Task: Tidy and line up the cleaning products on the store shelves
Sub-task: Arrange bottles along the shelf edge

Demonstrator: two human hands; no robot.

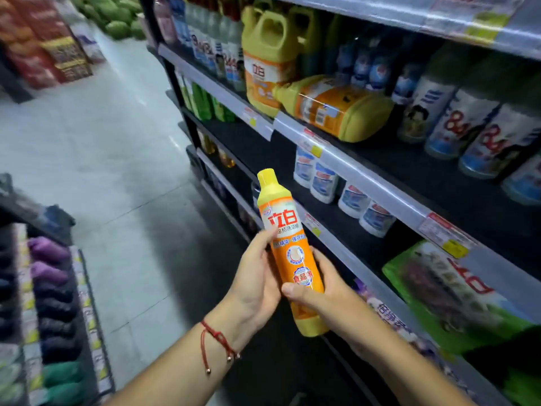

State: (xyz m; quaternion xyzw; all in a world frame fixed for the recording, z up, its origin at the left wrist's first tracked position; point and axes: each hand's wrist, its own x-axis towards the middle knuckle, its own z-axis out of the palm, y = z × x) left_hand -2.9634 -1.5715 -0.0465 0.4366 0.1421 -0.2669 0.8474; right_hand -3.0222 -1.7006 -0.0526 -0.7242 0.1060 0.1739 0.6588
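A slim yellow bottle with an orange label (285, 238) stands nearly upright in front of the shelves, held by both hands. My left hand (257, 276) grips its left side, thumb on the label. My right hand (319, 291) wraps round its lower right side, thumb across the front. On the upper shelf a large yellow jug (269, 60) stands upright, and a second yellow jug (330, 108) lies on its side next to it. White and blue bottles (465, 127) stand in rows to the right.
The shelf below holds small white and blue bottles (345, 191) and a green bag (456, 291). Green bottles (202, 102) stand further down the aisle. A low rack of folded cloths (52, 291) is at my left. Grey floor (117, 159) runs between.
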